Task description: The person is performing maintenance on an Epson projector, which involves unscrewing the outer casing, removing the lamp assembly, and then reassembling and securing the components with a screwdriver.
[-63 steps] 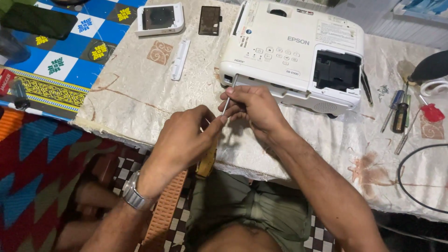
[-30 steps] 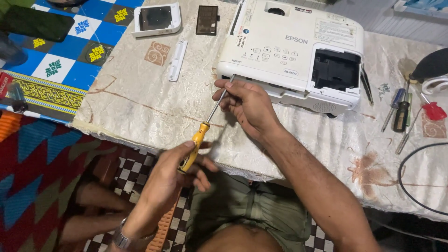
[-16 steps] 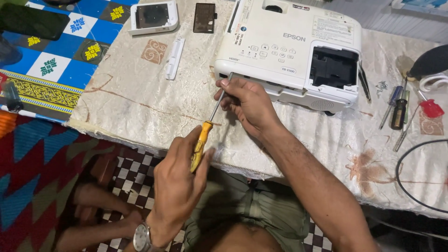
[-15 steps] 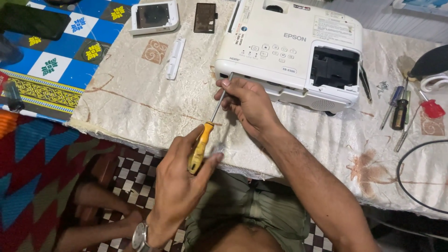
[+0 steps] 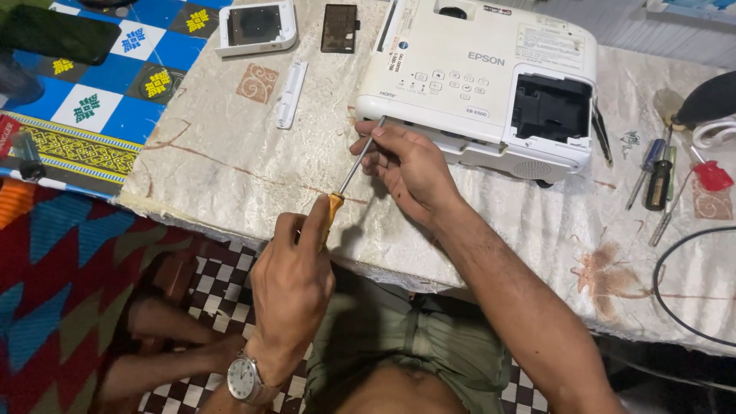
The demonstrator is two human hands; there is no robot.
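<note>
Since a moment ago the left hand (image 5: 287,284) has climbed back up the screwdriver (image 5: 345,184) and now wraps the yellow handle from below, thumb along its side, where a second earlier it hung lower and looser beneath the surface (image 5: 230,153) edge. Left grip is closed firmly on the handle. Right hand (image 5: 406,165) has hardly shifted: its fingertips pinch the bare metal shaft near the tip, steadying it against the front lower edge of the white projector (image 5: 475,84), so that grip is closed on the shaft. Tip meets the casing just below the corner with the buttons; whether it sits in a screw I cannot tell. Judging by the renewed hold, the driver looks seated and ready for turning. Spare screwdrivers (image 5: 655,172) lie well apart on the right, a white strip (image 5: 291,93) and small covers to the left
</note>
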